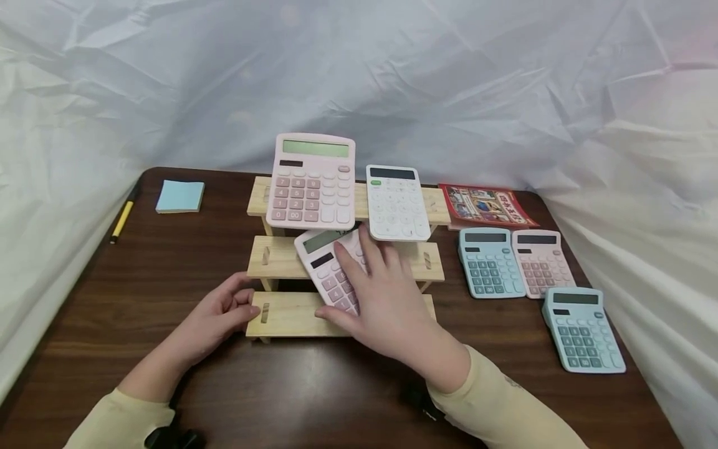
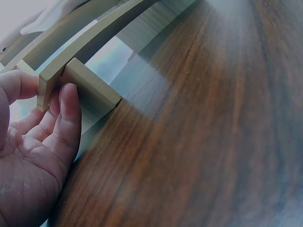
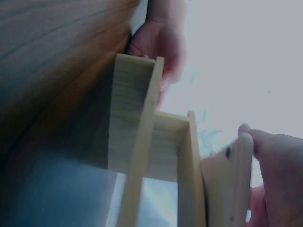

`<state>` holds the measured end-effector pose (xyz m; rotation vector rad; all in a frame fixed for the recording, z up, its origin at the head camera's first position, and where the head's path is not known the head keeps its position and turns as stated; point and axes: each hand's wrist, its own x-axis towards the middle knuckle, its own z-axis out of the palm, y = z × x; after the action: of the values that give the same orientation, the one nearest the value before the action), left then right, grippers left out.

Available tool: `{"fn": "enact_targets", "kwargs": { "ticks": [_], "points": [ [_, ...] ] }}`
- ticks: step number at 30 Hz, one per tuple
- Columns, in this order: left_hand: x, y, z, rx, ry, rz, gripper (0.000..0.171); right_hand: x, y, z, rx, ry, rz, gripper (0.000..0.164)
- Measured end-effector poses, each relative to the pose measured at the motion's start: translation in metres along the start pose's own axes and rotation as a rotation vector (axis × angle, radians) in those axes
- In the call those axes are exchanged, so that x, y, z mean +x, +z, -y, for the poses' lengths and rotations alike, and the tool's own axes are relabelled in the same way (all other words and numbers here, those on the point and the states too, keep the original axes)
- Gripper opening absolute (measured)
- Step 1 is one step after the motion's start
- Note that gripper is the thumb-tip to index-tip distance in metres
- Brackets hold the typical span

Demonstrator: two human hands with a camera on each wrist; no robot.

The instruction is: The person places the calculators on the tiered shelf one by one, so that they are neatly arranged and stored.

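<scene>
A three-step wooden stand (image 1: 286, 265) stands mid-table. My left hand (image 1: 215, 315) pinches the left end of its lowest board (image 2: 49, 78) between thumb and fingers. A pink calculator (image 1: 331, 274) lies turned askew over the middle and lowest steps. My right hand (image 1: 387, 299) spreads across it and grips its edges, covering much of the keypad; in the right wrist view the calculator (image 3: 227, 179) is seen edge-on beside the boards. On the top step lean a larger-looking pink calculator (image 1: 314, 181) and a white calculator (image 1: 397, 202), side by side.
To the right lie a blue calculator (image 1: 491, 262), a pink one (image 1: 541, 262) and another blue one (image 1: 584, 330) near the table edge. A red booklet (image 1: 488, 206) is behind them. Blue sticky notes (image 1: 180, 196) and a yellow-black pen (image 1: 121, 221) lie at left.
</scene>
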<state>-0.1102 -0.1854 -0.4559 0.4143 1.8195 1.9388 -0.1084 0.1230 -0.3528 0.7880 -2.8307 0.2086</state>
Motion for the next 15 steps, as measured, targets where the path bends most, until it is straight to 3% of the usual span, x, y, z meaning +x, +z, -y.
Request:
{"fn": "enact_targets", "kwargs": {
  "ticks": [10, 15],
  "points": [
    [0.0, 0.0, -0.003, 0.014, 0.002, -0.001, 0.05, -0.006, -0.017, -0.029, 0.051, -0.255, 0.141, 0.103],
    [-0.001, 0.001, -0.003, 0.016, 0.003, -0.006, 0.05, -0.008, -0.03, -0.035, 0.063, -0.313, 0.128, 0.081]
  ]
}}
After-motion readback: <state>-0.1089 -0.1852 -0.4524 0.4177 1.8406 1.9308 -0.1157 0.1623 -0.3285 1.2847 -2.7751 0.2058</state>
